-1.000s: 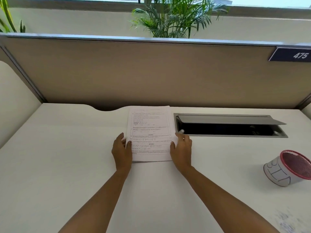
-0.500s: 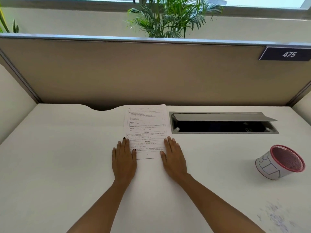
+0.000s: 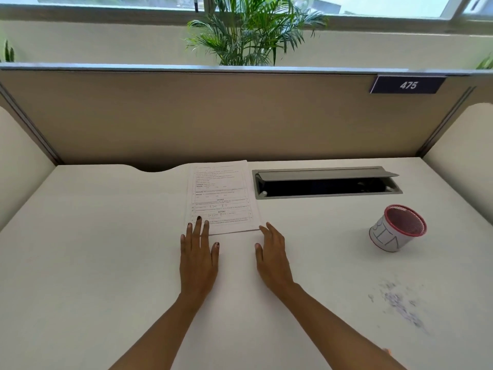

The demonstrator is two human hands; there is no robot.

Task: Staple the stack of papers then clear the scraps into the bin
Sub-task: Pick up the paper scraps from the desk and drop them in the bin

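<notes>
A stack of printed papers [image 3: 222,196] lies flat on the white desk [image 3: 93,249], near its back edge. My left hand [image 3: 198,252] rests flat and open just below the stack's near-left corner, fingertips overlapping the paper's edge. At the near-right corner my right hand [image 3: 272,252] lies open on the desk, fingertips close to the paper. A small cup-like bin [image 3: 397,228] with a red mesh rim and "BIN" written on it sits tilted at the right. Paper scraps [image 3: 400,305] are scattered on the desk in front of it. No stapler is in view.
An open grey cable tray [image 3: 325,182] is set into the desk right of the papers. A beige partition [image 3: 213,116] with a "475" sign [image 3: 408,84] closes off the back. Side panels stand at left and right. A plant rises behind the partition.
Both hands have slid back toward me, off the sides of the stack, and flattened on the desk. The papers lie still where they were.
</notes>
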